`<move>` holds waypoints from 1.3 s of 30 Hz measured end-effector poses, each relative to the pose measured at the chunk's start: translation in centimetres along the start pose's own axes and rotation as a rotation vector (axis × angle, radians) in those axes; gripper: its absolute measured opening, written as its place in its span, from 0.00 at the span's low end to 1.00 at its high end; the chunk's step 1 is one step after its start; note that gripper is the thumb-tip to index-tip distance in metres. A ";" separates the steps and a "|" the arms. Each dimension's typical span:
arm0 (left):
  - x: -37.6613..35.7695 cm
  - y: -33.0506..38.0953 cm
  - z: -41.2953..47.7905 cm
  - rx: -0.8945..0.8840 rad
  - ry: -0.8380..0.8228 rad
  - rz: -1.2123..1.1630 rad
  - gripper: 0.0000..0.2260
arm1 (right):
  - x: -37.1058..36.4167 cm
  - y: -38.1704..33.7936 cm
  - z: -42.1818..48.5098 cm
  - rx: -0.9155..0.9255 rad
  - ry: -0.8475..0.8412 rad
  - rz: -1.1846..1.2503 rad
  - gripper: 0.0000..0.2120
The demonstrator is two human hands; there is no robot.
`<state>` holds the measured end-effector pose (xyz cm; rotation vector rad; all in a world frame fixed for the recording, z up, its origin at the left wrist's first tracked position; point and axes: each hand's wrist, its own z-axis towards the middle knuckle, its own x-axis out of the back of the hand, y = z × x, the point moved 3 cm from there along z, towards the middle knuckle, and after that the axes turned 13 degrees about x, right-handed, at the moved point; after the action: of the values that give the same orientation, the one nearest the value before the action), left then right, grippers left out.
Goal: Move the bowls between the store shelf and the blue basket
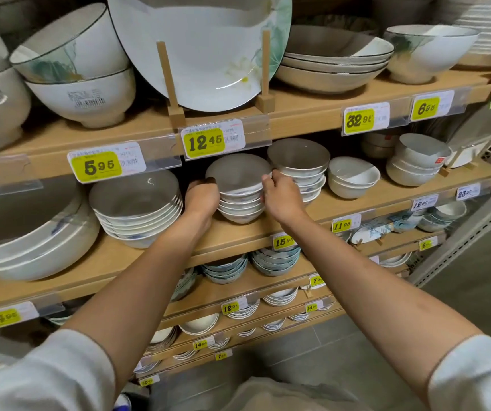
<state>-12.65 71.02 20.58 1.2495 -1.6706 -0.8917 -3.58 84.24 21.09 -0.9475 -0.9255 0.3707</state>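
Note:
A stack of several white bowls (240, 185) with faint blue marks stands on the second wooden shelf (155, 250), tilted toward me. My left hand (201, 197) grips the stack's left side, fingers curled behind the rim. Against the right side, my right hand (280, 194) pinches the top bowl's rim. A second, similar stack (297, 164) stands just right of it, touching my right hand. The blue basket is out of view.
Wider bowl stacks (137, 209) sit left of my hands, and small white bowls (352, 178) to the right. The shelf above holds a large plate on a wooden stand (205, 51) and deep bowls (81, 72). Lower shelves carry more bowls. Yellow price tags line the shelf edges.

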 end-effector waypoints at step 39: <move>9.7 -8.9 -12.2 0.183 -0.228 -0.273 0.13 | 1.0 0.4 -8.8 -0.262 -0.318 0.660 0.08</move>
<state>0.42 58.78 19.41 1.5766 -1.8199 -1.0980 4.14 80.46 19.08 -1.4610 -0.9420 1.0000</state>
